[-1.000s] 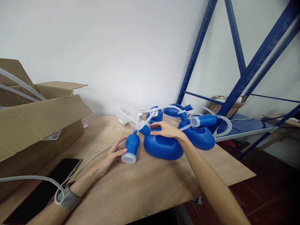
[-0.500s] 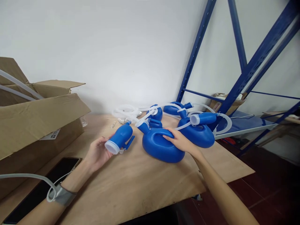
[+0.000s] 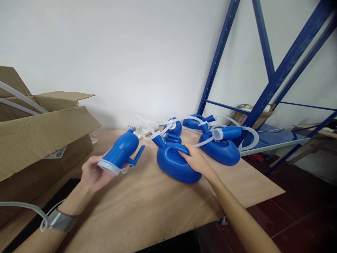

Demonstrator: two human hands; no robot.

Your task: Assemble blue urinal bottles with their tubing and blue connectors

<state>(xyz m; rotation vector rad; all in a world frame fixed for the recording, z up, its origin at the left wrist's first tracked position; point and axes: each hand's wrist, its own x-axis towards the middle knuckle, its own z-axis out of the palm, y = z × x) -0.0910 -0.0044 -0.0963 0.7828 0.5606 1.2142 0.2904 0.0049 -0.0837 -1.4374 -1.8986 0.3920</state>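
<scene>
My left hand (image 3: pixel 92 175) is wrapped round a blue urinal cup (image 3: pixel 122 149) with a translucent white rim and a side clip, held tilted above the table. My right hand (image 3: pixel 195 161) grips the handle of a blue plastic urinal bottle (image 3: pixel 173 168), which rests on the table with its neck pointing to the upper left. A white hose (image 3: pixel 147 135) is at the bottle's neck; how it runs among the other hoses is hard to trace. Beside my right hand stands another urinal bottle (image 3: pixel 219 153), with a second blue cup (image 3: pixel 229 133) lying on top.
More blue bottles (image 3: pixel 193 122) lie at the back by the wall. An open cardboard box (image 3: pixel 50 140) with hoses inside stands at the left. A blue metal rack (image 3: pixel 273 84) rises at the right. The wooden table (image 3: pixel 147 207) ends at the front and right. A white power strip (image 3: pixel 144 132) lies behind.
My left hand has moved left and towards me with the urinal cup, which looks larger now. The bottle under my right hand has shifted slightly left.
</scene>
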